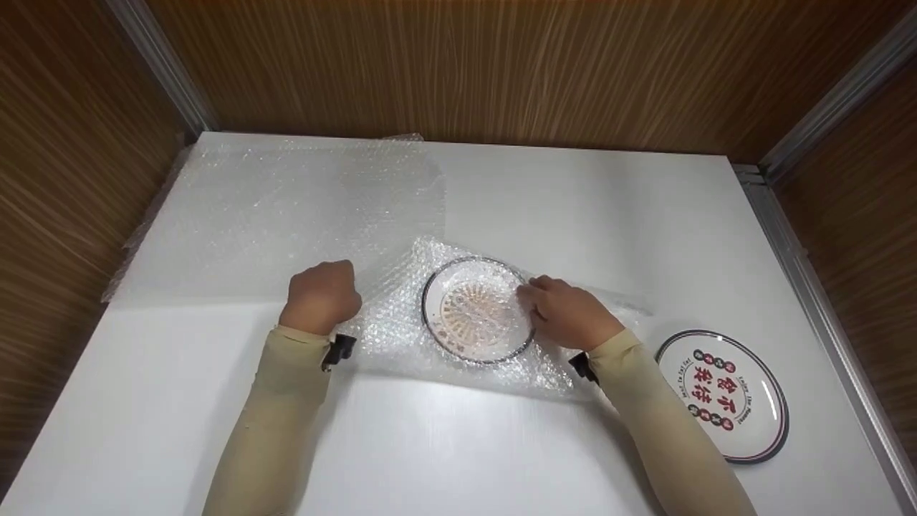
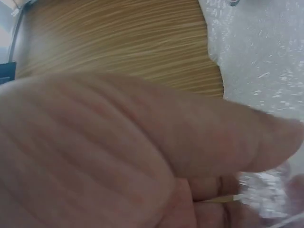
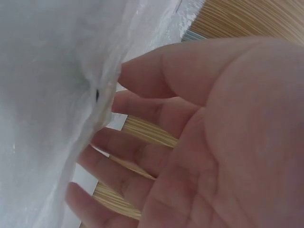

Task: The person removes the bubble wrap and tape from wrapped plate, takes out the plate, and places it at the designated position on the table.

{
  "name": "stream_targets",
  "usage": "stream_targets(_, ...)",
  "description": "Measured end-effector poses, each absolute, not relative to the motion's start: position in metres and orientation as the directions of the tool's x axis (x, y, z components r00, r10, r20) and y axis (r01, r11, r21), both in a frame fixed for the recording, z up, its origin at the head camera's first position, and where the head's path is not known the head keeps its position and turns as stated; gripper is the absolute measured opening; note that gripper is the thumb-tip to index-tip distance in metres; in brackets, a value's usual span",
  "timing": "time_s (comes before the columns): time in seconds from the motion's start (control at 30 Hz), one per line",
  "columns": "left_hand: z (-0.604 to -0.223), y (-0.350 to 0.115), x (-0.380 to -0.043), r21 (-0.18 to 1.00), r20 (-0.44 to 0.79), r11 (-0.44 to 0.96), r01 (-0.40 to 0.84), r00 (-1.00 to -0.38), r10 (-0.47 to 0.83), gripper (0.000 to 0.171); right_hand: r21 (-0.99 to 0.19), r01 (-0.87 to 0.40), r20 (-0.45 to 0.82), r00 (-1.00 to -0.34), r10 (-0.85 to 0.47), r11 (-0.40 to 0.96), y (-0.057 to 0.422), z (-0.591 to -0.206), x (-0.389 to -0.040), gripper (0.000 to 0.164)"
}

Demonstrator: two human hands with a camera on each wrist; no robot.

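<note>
1. The left hand [image 1: 322, 295] pinches bubble wrap [image 1: 390, 315] between thumb and curled fingers.
2. The right hand [image 1: 569, 312] pinches the wrap at the right rim of a dark-rimmed round plate [image 1: 473, 315].
3. That plate lies under the wrap, between both hands, on the white table [image 1: 401, 451].

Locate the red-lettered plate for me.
In the head view, the red-lettered plate lies at the lower right on the table, just right of the right sleeve and to the right of the bubble wrap.
</note>
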State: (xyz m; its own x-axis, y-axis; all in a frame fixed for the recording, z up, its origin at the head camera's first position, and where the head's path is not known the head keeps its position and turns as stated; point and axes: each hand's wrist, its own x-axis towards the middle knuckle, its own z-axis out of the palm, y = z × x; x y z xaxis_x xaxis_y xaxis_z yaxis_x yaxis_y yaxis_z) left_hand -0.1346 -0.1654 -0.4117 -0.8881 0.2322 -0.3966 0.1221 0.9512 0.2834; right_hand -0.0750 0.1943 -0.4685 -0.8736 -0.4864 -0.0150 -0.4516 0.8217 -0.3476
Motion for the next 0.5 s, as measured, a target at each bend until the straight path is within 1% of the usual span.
stream_targets(0.1,-0.407,-0.163,-0.131,0.305,-0.255,0.939,0.161,-0.936,0.243,0.03,-0.346,-0.431,-0.036,-0.881,-0.471,0.833,0.194,-0.467,-0.073,0.012)
stream_targets(0.2,-0.403,-0.158,-0.126,0.309,-0.112,0.925,0.221,-0.957,0.266,0.038,-0.342,-0.41,-0.055,-0.89,-0.453,0.846,0.192,-0.465,-0.071,0.012)
stream_targets(0.33,-0.396,-0.151,-0.119,0.332,0.009,0.894,0.301,-0.948,0.317,0.043,-0.331,-0.383,-0.079,-0.9,-0.43,0.862,0.188,-0.461,-0.067,0.011)
stream_targets(0.5,-0.392,-0.146,-0.115,0.351,0.069,0.865,0.36,-0.931,0.36,0.049,-0.273,-0.311,-0.126,-0.927,-0.354,0.91,0.179,-0.456,-0.059,0.008)
